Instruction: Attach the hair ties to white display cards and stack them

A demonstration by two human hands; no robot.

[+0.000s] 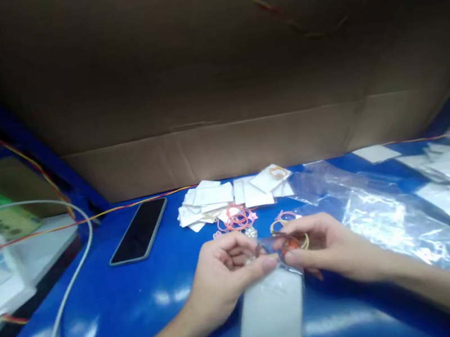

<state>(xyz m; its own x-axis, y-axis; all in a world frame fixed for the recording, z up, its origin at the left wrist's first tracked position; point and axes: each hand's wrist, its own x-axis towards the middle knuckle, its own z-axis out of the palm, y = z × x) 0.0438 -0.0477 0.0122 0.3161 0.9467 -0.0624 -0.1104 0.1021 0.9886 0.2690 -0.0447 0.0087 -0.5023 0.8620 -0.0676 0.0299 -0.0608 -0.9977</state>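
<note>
Here, low in the middle of the view, both hands meet over the blue desk (pixel 116 317). The left hand (pixel 228 273) has its fingers curled inward, thumb and forefinger pinched together on the left edge of a small clear packet (pixel 275 247). The right hand (pixel 327 246) is closed in the same way, its thumb and forefinger gripping the packet's right side. The packet thus hangs between the two sets of fingertips, just above the desk, with a reddish ring (pixel 290 244) showing through it close to the right thumb; whether the ring is fully inside the packet cannot be told through the blur.

Directly under the hands, and reaching toward the near edge, lies a pale flat sheet (pixel 272 320). Just beyond the fingers sits a loose cluster of pink and orange rings (pixel 237 218), with a yellowish ring (pixel 279 224) beside it near the right hand's knuckles. Behind those spreads a heap of white cards (pixel 216 197).

A dark phone (pixel 138 230) lies face up well to the left of the hands. A white cable (pixel 72 284) curves along the desk's left side, and a red-and-yellow wire (pixel 128 206) runs along the back. Crumpled clear plastic bags (pixel 382 217) cover the desk to the right. A cardboard wall (pixel 221 146) stands behind everything.
</note>
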